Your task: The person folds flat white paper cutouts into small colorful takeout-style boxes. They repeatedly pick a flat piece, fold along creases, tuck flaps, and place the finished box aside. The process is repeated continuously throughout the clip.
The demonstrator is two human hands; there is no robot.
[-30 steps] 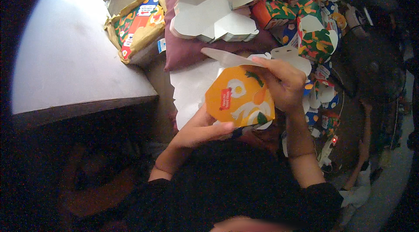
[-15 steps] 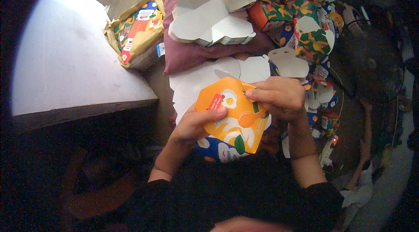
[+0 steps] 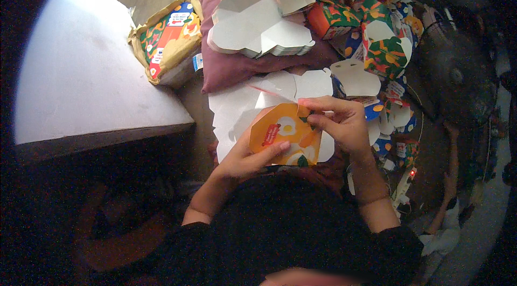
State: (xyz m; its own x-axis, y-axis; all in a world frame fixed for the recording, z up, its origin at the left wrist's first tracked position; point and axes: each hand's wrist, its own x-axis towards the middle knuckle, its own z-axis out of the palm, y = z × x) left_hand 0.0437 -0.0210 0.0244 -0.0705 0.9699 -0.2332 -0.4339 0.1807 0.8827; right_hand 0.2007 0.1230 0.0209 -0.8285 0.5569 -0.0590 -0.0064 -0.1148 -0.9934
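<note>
I hold an orange printed cardboard box blank (image 3: 284,134) with white and green shapes in front of my lap. My left hand (image 3: 249,158) grips its lower left edge from below, thumb on the printed face. My right hand (image 3: 338,122) pinches its upper right corner, fingers curled over a flap. Under the blank lies a spread of flat white box blanks (image 3: 242,104), unprinted side up.
A dark pink cushion (image 3: 226,68) carries a stack of white blanks (image 3: 258,33). Several folded colourful boxes (image 3: 385,51) pile up at the right. An open yellow carton of printed packs (image 3: 167,38) sits beside a pale table (image 3: 86,81) at the left.
The orange blank has dropped lower and turned, then been folded smaller. My right hand moved from its top to its upper right corner; my left hand stays underneath.
</note>
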